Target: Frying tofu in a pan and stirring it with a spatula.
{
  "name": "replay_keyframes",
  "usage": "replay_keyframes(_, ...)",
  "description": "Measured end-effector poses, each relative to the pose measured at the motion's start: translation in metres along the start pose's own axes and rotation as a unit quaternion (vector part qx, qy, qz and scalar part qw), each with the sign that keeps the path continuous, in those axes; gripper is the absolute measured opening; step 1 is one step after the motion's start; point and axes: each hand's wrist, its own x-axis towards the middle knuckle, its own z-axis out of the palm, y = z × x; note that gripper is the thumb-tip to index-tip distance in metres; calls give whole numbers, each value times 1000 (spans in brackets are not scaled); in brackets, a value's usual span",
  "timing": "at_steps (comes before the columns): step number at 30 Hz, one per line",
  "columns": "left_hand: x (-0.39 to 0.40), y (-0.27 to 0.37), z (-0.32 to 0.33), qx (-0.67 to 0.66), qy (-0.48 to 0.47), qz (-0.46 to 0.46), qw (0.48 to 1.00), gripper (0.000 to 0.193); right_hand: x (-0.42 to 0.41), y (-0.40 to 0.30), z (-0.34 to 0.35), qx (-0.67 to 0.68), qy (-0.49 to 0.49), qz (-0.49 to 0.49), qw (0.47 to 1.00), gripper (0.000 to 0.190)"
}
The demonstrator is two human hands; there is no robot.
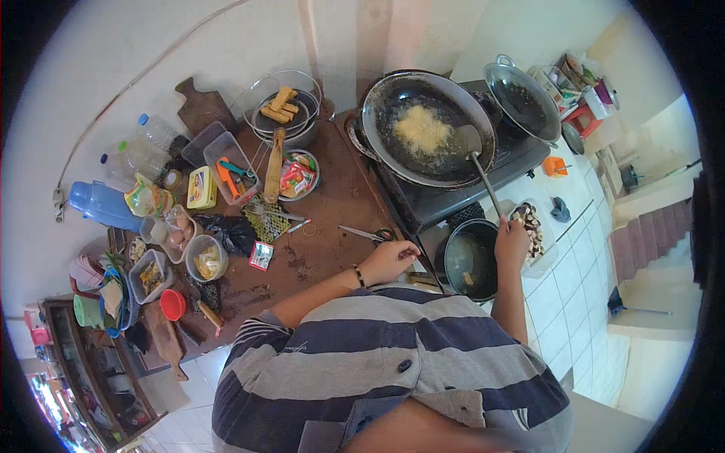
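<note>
My right hand (511, 244) grips the long handle of a metal spatula (469, 141), whose blade lies in the oil of a large wok (378, 148). Pale, bubbling food in batter (422, 131) floats left of the blade. The wok stands on a black gas stove (426, 210). Loosely curled and holding nothing, my left hand (395, 261) is at the right edge of the brown table (328, 226). Just beyond its fingers lies a pair of scissors (362, 233). A dark pot (450, 263) with cloudy liquid is below my right hand.
A wire-handled strainer (257, 133) holds fried pieces (280, 106) at the table's back. Left stand egg packs (180, 231), tubs, bottles and a cutting board (165, 340). A second pan (518, 102) sits on the stove's right. A plastic container (535, 269) holds chopped purple-and-white pieces (529, 231).
</note>
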Motion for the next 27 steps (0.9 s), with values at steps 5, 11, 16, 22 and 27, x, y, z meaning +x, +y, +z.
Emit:
replay_keyframes(5, 3, -5, 0, -11, -11, -12, 1000, 16, 1, 19, 5, 124, -50, 32, 990, 42)
replay_keyframes(11, 8, -3, -1, -16, -40, -22, 999, 21, -3, 16, 4, 211, -94, 96, 968, 41)
replay_keyframes(16, 10, 12, -3, -25, -59, -53, 997, 21, -11, -7, -4, 216, -93, 70, 969, 40)
replay_keyframes(22, 11, 2, 2, -31, -56, -45, 997, 20, -16, -23, -11, 175, -54, 26, 983, 37)
replay_keyframes(27, 10, 2, 2, -18, -54, -38, 998, 20, -11, -18, 4, 165, -43, 11, 985, 31)
